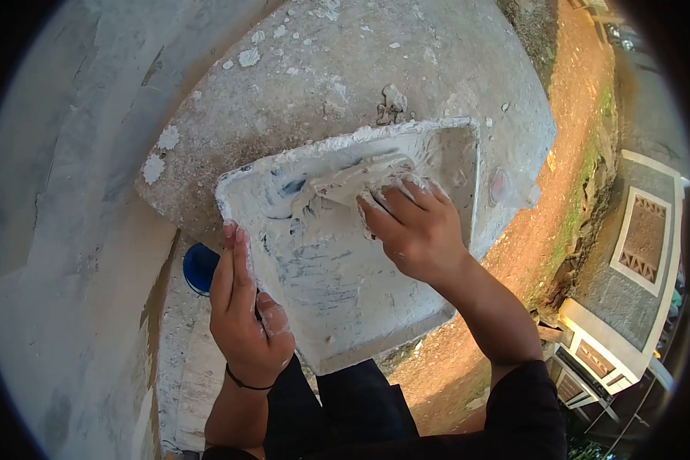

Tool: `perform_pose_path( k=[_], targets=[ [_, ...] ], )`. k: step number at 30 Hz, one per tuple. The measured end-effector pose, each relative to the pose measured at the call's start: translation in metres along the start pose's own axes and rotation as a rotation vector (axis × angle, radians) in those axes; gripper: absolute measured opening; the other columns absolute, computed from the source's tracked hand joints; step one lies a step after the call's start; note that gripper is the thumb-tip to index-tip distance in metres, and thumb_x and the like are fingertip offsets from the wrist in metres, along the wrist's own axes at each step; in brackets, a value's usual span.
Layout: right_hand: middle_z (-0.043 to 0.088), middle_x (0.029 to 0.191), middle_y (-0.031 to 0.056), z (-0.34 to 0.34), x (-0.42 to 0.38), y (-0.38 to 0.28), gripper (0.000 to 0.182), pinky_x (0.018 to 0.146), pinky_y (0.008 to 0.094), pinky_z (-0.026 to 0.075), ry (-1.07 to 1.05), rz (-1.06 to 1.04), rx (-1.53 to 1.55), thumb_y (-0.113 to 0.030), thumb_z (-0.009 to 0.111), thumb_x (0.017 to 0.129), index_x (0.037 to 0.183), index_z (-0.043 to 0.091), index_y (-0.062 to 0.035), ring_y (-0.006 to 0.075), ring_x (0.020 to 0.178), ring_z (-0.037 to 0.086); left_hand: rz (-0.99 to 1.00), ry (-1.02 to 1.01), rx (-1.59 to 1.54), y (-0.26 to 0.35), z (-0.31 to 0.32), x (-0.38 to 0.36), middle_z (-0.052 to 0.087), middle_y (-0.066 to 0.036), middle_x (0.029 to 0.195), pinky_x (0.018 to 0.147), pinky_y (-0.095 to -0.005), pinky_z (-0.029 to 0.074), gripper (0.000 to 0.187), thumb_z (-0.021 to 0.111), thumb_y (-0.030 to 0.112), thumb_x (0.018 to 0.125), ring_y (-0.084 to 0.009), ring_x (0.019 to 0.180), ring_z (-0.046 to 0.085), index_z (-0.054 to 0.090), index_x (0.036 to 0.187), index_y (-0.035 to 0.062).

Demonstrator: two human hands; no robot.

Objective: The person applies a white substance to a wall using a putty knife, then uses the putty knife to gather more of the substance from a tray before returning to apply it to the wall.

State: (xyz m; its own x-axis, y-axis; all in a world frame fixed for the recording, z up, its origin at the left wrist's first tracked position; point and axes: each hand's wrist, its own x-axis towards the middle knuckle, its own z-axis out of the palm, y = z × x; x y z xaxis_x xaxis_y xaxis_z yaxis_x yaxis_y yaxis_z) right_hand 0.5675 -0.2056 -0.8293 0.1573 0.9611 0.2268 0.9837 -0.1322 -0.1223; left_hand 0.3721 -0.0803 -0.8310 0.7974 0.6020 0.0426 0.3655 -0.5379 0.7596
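A shallow rectangular tray (pixel 333 360), its inside smeared with wet white plaster, tilts in front of me. My left hand (pixel 245 314) grips its left edge, with the fingers lying along the outside of the rim and the thumb bent close by. Over the far right part of the tray, my right hand (pixel 414 222) is closed on a flat, plaster-coated tool (pixel 353 178). Thick paste hides the tool's exact kind. White paste covers the right fingertips, and smudges mark the left fingers. Streaks and ridges of plaster run across the tray floor.
Behind the tray is a grey concrete ledge (pixel 299 100) spotted with dried plaster and a small lump (pixel 393 100). A clear plastic cup-like item (pixel 514 189) lies at its right. A blue round container (pixel 199 268) is beside my left hand. A wall (pixel 69 230) rises left; bare earth (pixel 506 268) lies right.
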Motion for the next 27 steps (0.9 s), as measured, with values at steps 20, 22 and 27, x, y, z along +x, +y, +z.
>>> perform_pose_path(
  k=[20, 22, 27],
  targets=[
    [0.061, 0.089, 0.0081, -0.001, 0.006, -0.009, 0.038, 0.062, 0.0362, 0.042, 0.025, -0.027, -0.04, -0.016, 0.061, 0.061, 0.098, 0.067, -0.0109, 0.0225, 0.077, 0.056, -0.049, -0.028, 0.082, 0.005, -0.003, 0.001, 0.043, -0.027, 0.132, 0.102, -0.043, 0.031, 0.063, 0.043, 0.008, 0.068, -0.0375, 0.123, 0.042, 0.04, 0.128, -0.0128],
    [0.061, 0.089, 0.009, 0.009, 0.007, -0.011, 0.037, 0.061, 0.0359, 0.043, -0.07, 0.011, -0.016, -0.015, 0.06, 0.061, 0.096, 0.067, -0.0103, 0.0231, 0.077, 0.056, -0.043, -0.033, 0.143, 0.014, -0.005, 0.007, 0.043, -0.027, 0.131, 0.102, -0.0445, 0.03, 0.061, 0.044, 0.01, 0.071, -0.0385, 0.123, 0.041, 0.041, 0.127, -0.0128],
    [0.061, 0.086, 0.0086, 0.013, -0.025, -0.018, 0.033, 0.062, 0.0348, 0.046, -0.074, -0.036, 0.07, -0.017, 0.06, 0.063, 0.094, 0.068, -0.0098, 0.0222, 0.076, 0.057, -0.02, -0.022, 0.225, 0.023, -0.004, 0.025, 0.044, -0.027, 0.129, 0.101, -0.0471, 0.029, 0.057, 0.046, 0.015, 0.077, -0.0416, 0.123, 0.039, 0.041, 0.126, -0.0132]
  ],
)
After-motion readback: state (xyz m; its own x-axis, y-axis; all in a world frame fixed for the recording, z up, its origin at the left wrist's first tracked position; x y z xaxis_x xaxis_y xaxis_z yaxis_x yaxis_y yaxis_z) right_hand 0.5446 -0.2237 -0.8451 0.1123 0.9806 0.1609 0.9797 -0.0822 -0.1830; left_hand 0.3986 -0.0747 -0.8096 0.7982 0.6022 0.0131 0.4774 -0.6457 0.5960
